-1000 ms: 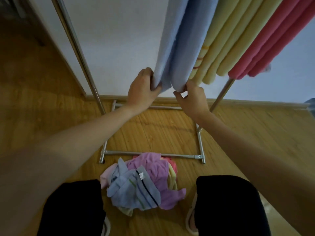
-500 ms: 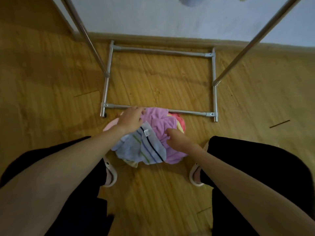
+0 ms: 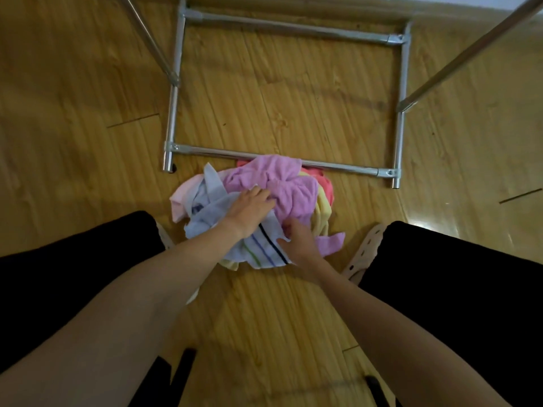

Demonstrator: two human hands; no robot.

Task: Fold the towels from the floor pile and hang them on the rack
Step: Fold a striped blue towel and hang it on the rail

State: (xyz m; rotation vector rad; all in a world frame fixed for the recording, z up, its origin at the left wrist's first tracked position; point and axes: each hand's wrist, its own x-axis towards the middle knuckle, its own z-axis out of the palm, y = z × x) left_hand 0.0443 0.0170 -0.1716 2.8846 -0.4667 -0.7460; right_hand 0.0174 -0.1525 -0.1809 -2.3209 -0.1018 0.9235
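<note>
A crumpled pile of towels lies on the wooden floor just in front of the rack's metal base (image 3: pixel 264 155). On top are a purple towel (image 3: pixel 282 183) and a pale blue striped towel (image 3: pixel 261 251); pink, yellow and red ones show underneath. My left hand (image 3: pixel 249 208) rests palm down on the blue striped towel, its fingers touching the purple one. My right hand (image 3: pixel 296 239) pinches the striped towel's edge near the pile's front. The rack's rail and the hung towels are out of view.
Two slanted rack poles (image 3: pixel 458 60) rise at the upper left and right. My legs in black and light sandals (image 3: pixel 363 254) flank the pile. A pale wall strip runs along the top.
My hands left the blue towel hanging on the rack and dropped to the floor pile. The view tilted down, and both hands have now closed in on the striped towel.
</note>
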